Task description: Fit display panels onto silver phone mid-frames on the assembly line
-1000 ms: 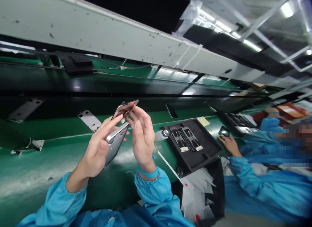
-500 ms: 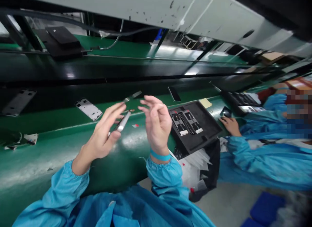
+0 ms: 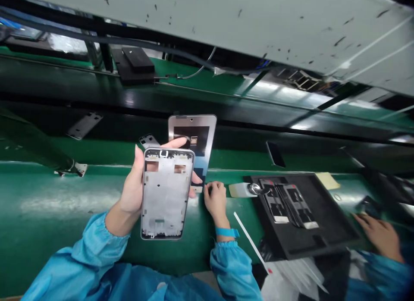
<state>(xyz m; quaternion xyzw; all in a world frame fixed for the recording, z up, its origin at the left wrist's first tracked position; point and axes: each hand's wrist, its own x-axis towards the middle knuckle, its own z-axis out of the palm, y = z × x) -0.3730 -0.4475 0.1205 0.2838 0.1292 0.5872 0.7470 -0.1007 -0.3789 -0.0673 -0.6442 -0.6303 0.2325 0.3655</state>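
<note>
My left hand (image 3: 132, 189) is wrapped around a grey phone frame (image 3: 166, 195), held upright with its inner side toward me. Two cut-outs show near the frame's top. Just behind it stands a phone display panel (image 3: 203, 139), with a silver and black back and a small gold contact patch. Fingertips of my left hand lie across this panel, and the frame hides its lower left part. My right hand (image 3: 216, 202), with a blue wristband, is closed at the panel's lower right corner; its fingertips are partly hidden.
A black foam tray (image 3: 336, 223) holding several phone parts (image 3: 293, 202) lies to the right. Behind, phone frames (image 3: 86, 125) and a dark phone (image 3: 275, 154) rest on the belt. A white strip (image 3: 249, 236) lies near my right wrist. A co-worker's hand (image 3: 380, 236) is at far right.
The phone frame has turned from edge-on to face me. My right hand has closed and come down to the display panel's corner. The view has shifted left.
</note>
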